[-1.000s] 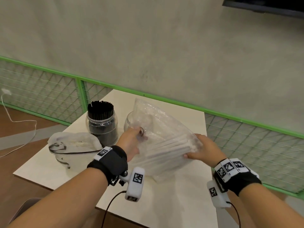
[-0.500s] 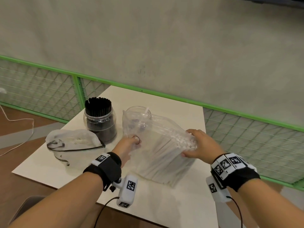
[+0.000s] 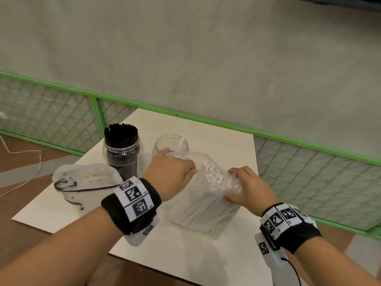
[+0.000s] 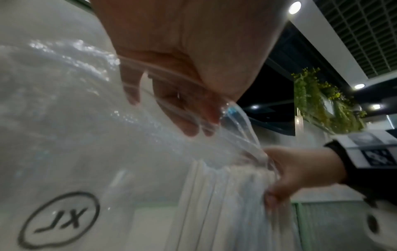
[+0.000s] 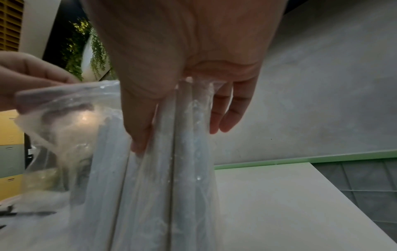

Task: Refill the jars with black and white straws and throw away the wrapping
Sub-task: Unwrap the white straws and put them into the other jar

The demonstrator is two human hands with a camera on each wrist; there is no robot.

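Tipped upright since earlier: bag of white straws (image 3: 203, 205) on worktop (image 3: 185, 252), for emptying. Left hand (image 3: 171, 174) apparently pinching its open mouth; right hand (image 3: 247, 190) gripping straw tops.

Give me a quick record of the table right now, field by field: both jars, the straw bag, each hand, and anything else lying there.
black straw jar: packed with black straws, upright
clear jar: nearly empty, one white straw leaning inside
bag of white straws: standing on the table, straw ends up
left hand: pinches the bag's loose top edge
right hand: grips the straws through the plastic
empty wrapping: crumpled left of the black straw jar
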